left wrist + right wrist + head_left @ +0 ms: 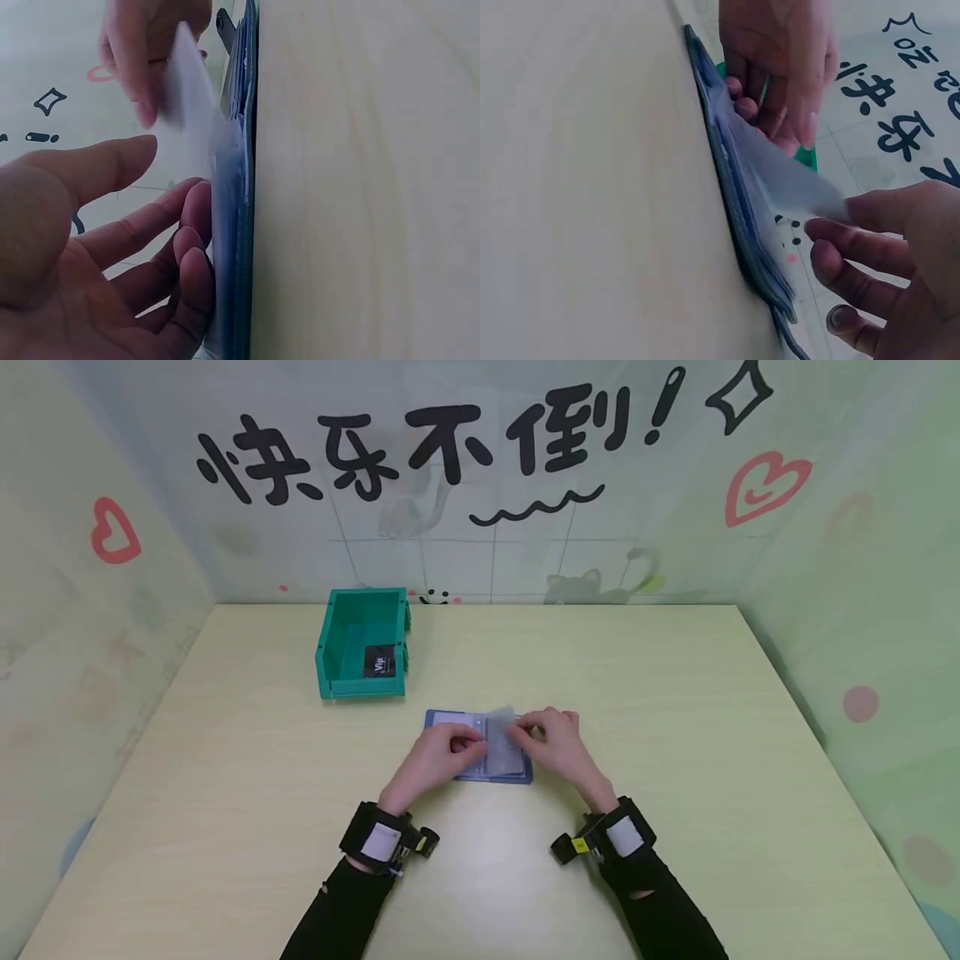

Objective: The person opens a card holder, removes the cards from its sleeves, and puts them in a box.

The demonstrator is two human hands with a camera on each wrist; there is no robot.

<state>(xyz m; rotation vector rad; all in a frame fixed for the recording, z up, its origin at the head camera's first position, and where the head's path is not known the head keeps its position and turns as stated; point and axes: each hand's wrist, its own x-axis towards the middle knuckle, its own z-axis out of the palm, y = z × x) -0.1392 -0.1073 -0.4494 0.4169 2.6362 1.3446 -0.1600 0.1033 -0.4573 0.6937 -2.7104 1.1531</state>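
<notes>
A blue card holder [492, 779] lies spread open on the table, with clear plastic sleeve pages inside. My right hand [558, 745] pinches the outer edge of one translucent sleeve page [502, 745] between thumb and index finger. That page stands lifted at a slant from the stack, seen edge-on in the right wrist view. Over the holder's left half is my left hand [437, 755]. In the left wrist view its bent fingers [196, 281] rest against the pages, while the thumb [124, 161] stays apart from them.
A green bin [362, 687] stands at the back left of the table [675, 710]. Inside it lies a black card [379, 662] marked "Vip". Printed walls close off the back and both sides.
</notes>
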